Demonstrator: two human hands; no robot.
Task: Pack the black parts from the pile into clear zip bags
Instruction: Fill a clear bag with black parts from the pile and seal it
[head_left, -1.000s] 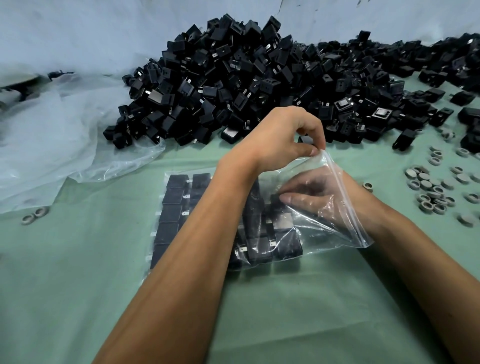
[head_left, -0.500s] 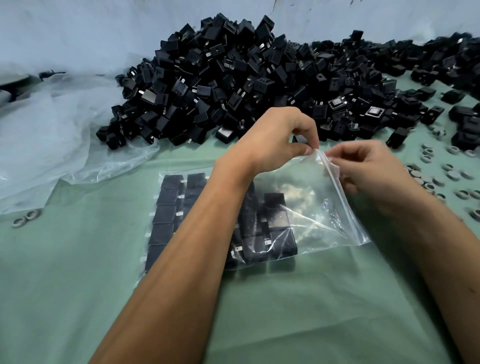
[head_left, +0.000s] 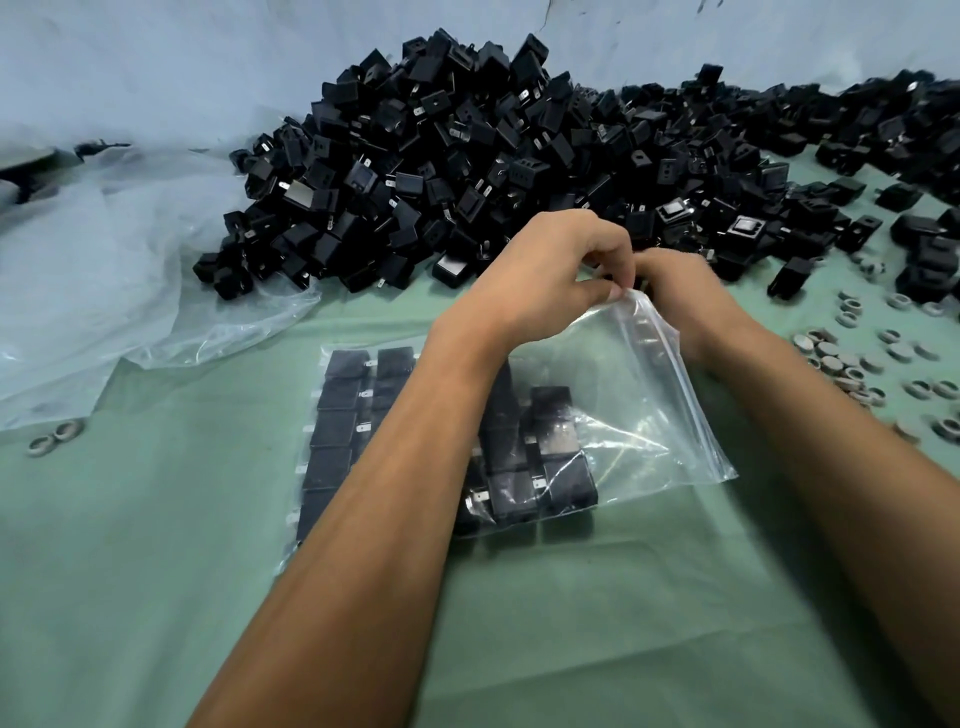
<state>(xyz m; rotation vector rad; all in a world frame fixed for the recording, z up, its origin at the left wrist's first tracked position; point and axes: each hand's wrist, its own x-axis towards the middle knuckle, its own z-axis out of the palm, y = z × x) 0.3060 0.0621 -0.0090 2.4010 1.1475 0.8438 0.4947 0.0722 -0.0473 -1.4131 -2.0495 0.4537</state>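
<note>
1. Green cloth-covered table under everything, pale wall at twelve o'clock.
2. Heaped along the far edge from eleven to two o'clock: pile of black parts.
3. Crumpled at nine to ten o'clock: loose clear plastic sheet.
4. Lying at centre: clear zip bag, rows of packed black parts filling its nine-o'clock half, mouth lifted toward one o'clock.
5. Scattered at three o'clock: small grey rings.
6. Left hand pinching the bag's top corner between thumb and curled fingers.
7. Right hand, withdrawn from inside the bag a second ago, now just behind the left at that same corner; fingers hidden, grip impossible to tell.
8. Judged: filling finished, both hands gathered at the zip, sealing about to start.
</note>
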